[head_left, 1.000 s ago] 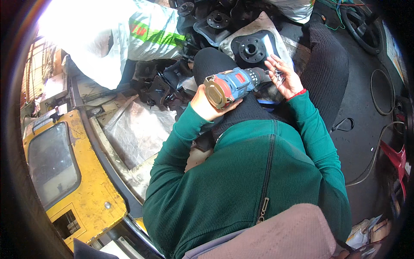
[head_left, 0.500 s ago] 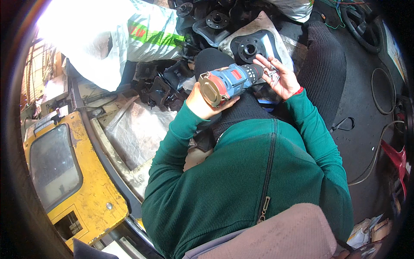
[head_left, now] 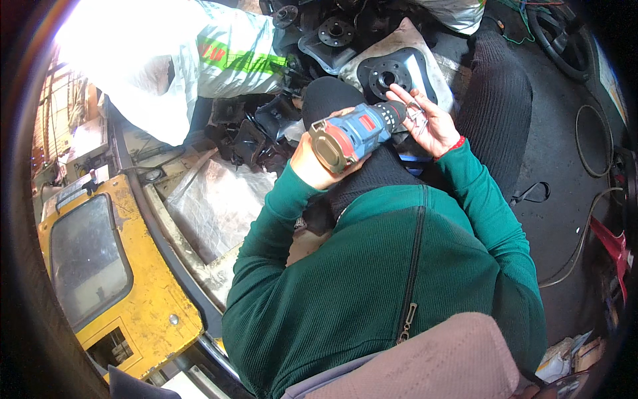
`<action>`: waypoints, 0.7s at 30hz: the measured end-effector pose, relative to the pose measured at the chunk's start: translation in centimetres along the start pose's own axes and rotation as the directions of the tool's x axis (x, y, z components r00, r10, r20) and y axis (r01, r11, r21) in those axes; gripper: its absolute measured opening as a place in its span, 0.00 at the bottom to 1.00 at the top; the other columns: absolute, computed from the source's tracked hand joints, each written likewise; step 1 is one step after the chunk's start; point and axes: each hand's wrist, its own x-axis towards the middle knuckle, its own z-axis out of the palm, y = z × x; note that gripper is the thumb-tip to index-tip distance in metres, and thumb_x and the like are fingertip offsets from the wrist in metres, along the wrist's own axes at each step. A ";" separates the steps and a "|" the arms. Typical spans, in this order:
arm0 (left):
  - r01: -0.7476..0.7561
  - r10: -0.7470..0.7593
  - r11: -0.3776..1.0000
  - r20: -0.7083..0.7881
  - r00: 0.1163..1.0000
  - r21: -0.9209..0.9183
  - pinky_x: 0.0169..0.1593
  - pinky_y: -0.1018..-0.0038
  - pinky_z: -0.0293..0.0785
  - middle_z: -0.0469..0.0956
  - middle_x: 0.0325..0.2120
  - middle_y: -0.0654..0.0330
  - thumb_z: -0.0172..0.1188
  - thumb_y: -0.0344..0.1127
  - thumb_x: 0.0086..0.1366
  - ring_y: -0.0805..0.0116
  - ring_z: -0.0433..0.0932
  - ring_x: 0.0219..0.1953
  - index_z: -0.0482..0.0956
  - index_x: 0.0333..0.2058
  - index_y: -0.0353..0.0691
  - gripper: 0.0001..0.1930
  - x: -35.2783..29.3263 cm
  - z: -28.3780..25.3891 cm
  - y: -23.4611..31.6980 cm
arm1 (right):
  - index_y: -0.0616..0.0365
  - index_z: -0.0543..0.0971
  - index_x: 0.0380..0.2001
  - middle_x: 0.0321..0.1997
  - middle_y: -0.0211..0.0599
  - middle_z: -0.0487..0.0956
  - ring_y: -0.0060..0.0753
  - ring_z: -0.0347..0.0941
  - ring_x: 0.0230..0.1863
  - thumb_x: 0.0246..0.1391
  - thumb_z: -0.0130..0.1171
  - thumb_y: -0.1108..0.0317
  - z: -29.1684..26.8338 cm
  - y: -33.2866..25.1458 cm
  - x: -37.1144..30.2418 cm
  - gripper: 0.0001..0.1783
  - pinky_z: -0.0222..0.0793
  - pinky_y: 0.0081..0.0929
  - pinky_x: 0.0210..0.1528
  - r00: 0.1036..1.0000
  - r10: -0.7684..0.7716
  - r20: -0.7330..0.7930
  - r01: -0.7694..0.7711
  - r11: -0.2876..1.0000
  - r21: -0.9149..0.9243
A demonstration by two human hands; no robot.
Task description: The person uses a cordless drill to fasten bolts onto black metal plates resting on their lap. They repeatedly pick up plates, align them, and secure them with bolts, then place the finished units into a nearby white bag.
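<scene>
My left hand [head_left: 315, 165] is closed round a blue and red cordless drill [head_left: 356, 135], whose rear end faces me and whose chuck points up and right. The drill's handle is hidden below its body. My right hand [head_left: 435, 130] lies palm up beside the chuck, fingers partly spread, cradling several small shiny metal screws [head_left: 416, 118]. The chuck tip overlaps the fingers; I cannot tell whether they touch. Just beyond them, a black metal flange plate with a round central hub [head_left: 376, 74] rests on a pale sheet [head_left: 407, 41].
More black hub parts [head_left: 335, 32] are heaped beyond my knee. A white and green plastic sack [head_left: 239, 53] stands at the far left, above a clear plastic bag [head_left: 222, 206]. A yellow machine cover [head_left: 156, 292] is at left. A cable [head_left: 581, 243] lies on the floor at right.
The drill and my left hand have shifted slightly right and down. My right hand stays almost in place beside the chuck, with the screws still in its palm.
</scene>
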 end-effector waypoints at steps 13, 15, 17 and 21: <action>0.007 -0.006 1.000 0.018 1.000 -0.023 0.49 0.69 0.73 0.76 0.43 0.56 0.68 0.33 0.46 0.59 0.77 0.44 0.69 0.50 0.40 0.30 -0.3 0.1 0.2 | 0.59 0.62 0.48 0.61 0.54 0.63 0.44 0.64 0.61 0.61 0.47 0.69 0.0 -0.3 -0.2 0.14 0.78 0.25 0.43 0.995 0.033 0.093 -0.021 0.991 -0.132; -0.033 0.033 0.999 -0.007 0.999 -0.022 0.48 0.69 0.73 0.76 0.41 0.55 0.70 0.32 0.44 0.59 0.77 0.44 0.69 0.49 0.37 0.31 -0.4 0.5 -0.7 | 0.60 0.62 0.49 0.61 0.54 0.64 0.45 0.64 0.61 0.61 0.48 0.68 0.8 -0.3 -0.6 0.15 0.77 0.27 0.44 0.998 0.037 0.052 -0.028 0.986 -0.167; -0.055 0.052 0.997 -0.058 0.997 -0.053 0.48 0.68 0.73 0.76 0.41 0.54 0.71 0.32 0.44 0.59 0.77 0.44 0.69 0.49 0.36 0.32 -0.7 0.8 -0.9 | 0.61 0.61 0.50 0.61 0.55 0.63 0.46 0.64 0.60 0.60 0.48 0.69 0.7 -0.3 -0.6 0.17 0.77 0.29 0.47 0.999 0.034 0.022 -0.030 0.988 -0.154; -0.003 -0.006 0.994 -0.081 0.997 -0.108 0.48 0.68 0.73 0.76 0.41 0.54 0.72 0.32 0.43 0.60 0.77 0.43 0.68 0.50 0.35 0.33 -0.6 0.7 -0.5 | 0.61 0.59 0.51 0.61 0.59 0.62 0.42 0.71 0.53 0.59 0.49 0.72 -0.2 -0.4 -0.3 0.18 0.78 0.30 0.46 0.997 0.042 0.068 -0.035 0.995 -0.097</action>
